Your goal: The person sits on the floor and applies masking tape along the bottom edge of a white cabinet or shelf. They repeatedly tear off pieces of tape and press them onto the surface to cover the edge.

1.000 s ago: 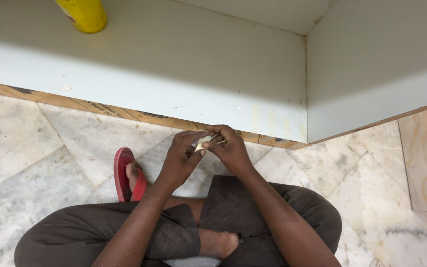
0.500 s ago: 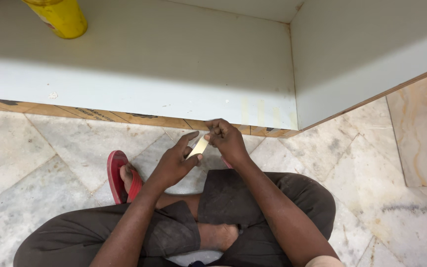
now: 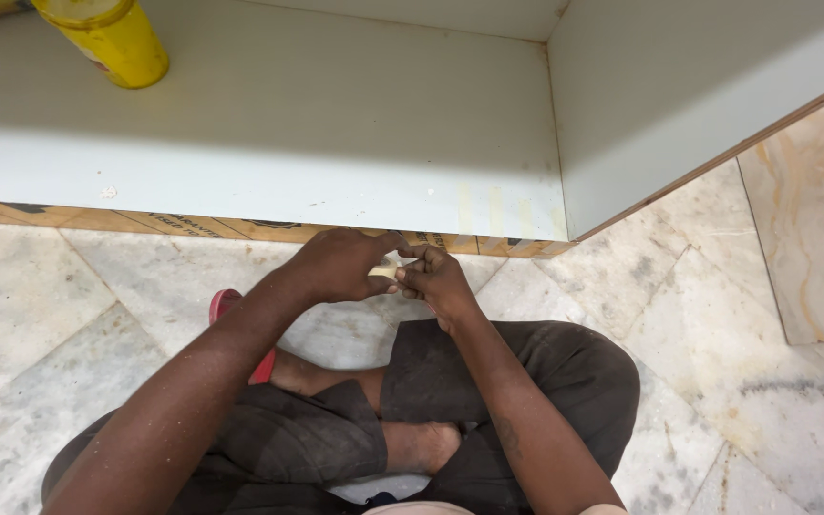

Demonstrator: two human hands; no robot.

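At the centre of the frame, the left hand (image 3: 340,267) and right hand (image 3: 439,278) both pinch a small pale strip (image 3: 384,272) in a narrow grip just below the white cabinet's (image 3: 269,153) bottom edge, and I judge that so slight a hold could let it slip or crease.

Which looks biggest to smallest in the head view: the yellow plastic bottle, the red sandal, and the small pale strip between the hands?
1. Yellow plastic bottle, though cut off by the frame.
2. Red sandal, mostly hidden by the leg, so its rank is unsure.
3. Small pale strip, clearly smallest.
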